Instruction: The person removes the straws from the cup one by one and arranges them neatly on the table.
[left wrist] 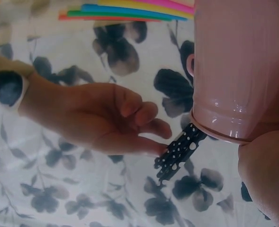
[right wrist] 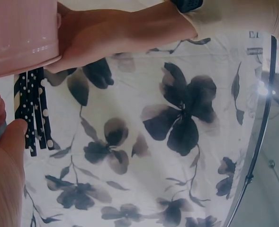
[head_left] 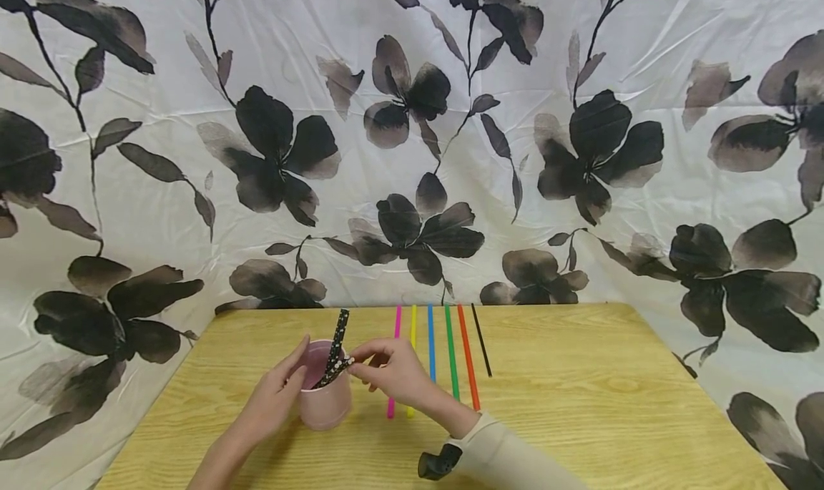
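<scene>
A pink cup (head_left: 325, 406) stands on the table with black straws dotted in white inside it. One dotted straw (head_left: 337, 332) rises nearly upright, while others lean over the right rim, bunched in the left wrist view. My left hand (head_left: 275, 397) holds the cup from its left side, thumb at the rim in the left wrist view. My right hand (head_left: 395, 372) is at the right of the cup, its thumb tip right at the ends of the leaning straws (left wrist: 179, 151). In the right wrist view a gap shows between its thumb and index finger, beside the straws (right wrist: 34, 113).
Several coloured straws lie side by side right of the cup: pink (head_left: 397, 325), yellow (head_left: 413, 327), blue (head_left: 431, 343), green (head_left: 451, 354), red (head_left: 468, 358) and a shorter black one (head_left: 481, 340). A floral cloth (head_left: 450, 154) hangs behind the wooden table (head_left: 579, 404).
</scene>
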`<state>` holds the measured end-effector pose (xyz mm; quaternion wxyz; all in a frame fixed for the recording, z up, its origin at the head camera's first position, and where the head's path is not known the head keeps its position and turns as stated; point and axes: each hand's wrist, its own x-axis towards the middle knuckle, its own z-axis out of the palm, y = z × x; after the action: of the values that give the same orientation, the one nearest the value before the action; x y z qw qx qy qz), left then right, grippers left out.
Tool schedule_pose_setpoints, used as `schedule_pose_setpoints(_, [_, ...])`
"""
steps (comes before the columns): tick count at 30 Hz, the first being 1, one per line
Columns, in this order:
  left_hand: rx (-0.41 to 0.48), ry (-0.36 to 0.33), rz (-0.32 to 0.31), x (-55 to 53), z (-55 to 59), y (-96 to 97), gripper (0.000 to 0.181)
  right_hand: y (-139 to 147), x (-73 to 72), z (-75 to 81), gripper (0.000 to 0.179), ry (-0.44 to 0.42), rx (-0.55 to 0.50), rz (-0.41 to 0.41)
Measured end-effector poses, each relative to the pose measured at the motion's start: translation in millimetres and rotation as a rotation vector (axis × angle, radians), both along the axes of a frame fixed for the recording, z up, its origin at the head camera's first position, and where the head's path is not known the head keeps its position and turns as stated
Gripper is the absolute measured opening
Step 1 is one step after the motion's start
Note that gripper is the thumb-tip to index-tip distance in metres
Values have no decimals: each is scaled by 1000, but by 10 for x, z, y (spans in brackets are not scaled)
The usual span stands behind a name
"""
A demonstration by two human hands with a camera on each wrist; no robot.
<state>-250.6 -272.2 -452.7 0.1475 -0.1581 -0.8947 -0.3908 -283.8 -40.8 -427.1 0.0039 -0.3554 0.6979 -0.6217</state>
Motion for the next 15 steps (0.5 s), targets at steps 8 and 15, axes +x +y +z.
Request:
schedule_pose_setpoints(8, [0,-6,0,0,-8,-4,47,23,165,207,12,24,-39,25])
schedule_pose_setpoints(15, [9,-22,1,5,2,1,47,173,209,390,14,-45,-130,69])
